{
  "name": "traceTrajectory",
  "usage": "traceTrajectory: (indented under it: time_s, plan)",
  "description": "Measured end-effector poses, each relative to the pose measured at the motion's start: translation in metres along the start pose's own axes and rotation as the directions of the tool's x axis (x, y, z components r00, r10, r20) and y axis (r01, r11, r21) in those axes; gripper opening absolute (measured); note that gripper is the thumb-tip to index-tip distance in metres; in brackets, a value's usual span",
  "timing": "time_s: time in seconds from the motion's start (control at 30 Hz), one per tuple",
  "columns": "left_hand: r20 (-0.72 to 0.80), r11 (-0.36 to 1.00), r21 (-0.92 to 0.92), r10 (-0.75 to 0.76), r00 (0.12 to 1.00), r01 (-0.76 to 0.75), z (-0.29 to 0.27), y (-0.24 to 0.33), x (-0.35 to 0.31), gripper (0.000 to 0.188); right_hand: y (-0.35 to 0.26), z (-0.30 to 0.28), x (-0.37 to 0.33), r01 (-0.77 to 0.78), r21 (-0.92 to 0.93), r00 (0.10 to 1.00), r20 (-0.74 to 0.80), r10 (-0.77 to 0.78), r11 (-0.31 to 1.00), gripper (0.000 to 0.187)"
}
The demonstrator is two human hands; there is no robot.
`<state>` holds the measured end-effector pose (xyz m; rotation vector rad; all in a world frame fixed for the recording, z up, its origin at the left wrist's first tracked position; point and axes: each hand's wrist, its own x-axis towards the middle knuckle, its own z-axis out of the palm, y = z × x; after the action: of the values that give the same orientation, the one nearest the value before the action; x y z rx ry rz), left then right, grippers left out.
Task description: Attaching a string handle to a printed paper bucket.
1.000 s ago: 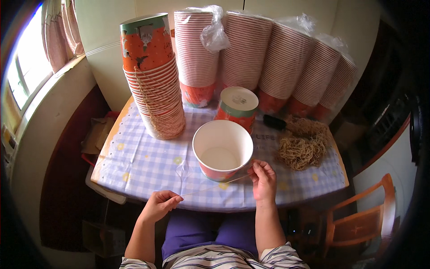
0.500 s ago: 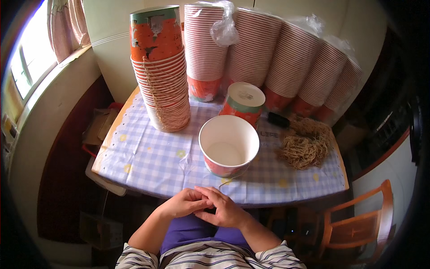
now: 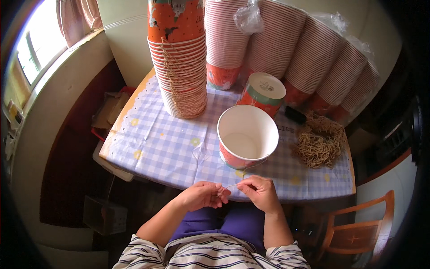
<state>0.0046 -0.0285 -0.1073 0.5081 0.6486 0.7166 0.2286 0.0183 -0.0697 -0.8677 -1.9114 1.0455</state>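
Note:
Just in front of the table's near edge, my left hand (image 3: 207, 196) and my right hand (image 3: 261, 193) are a short way apart. A thin, pale cord (image 3: 231, 185) stretches between their fingertips. My right thumb and forefinger pinch one part of it, and my left fingers are curled closed around the other. Beyond my hands, a white-lined paper bucket (image 3: 246, 134) with a red and green outside stands upright, its mouth facing up. A thin line of cord or wire hangs below its rim on the right.
An upside-down paper bucket (image 3: 267, 85) stands behind. At back left rises a tall bucket stack (image 3: 183, 76) draped with twine; several plastic-wrapped stacks (image 3: 275, 40) line the back. A twine bundle (image 3: 319, 148) and a black object (image 3: 295, 115) lie right on the checked tablecloth (image 3: 174, 148).
My hands, clasped together before, have separated, with the thin cord now between them. My right hand has moved right. The whole view has shifted, so the table things appear farther right.

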Motion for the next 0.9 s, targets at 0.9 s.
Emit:
traceTrajectory:
  time_s: [0.9]
  plan:
    - [-0.074, 0.867, 0.470, 0.224, 0.972, -0.164, 0.023, 0.009, -0.011, 0.025, -0.024, 0.030, -0.017, -0.116, 0.031, 0.982, 0.153, 0.110, 0.993, 0.031]
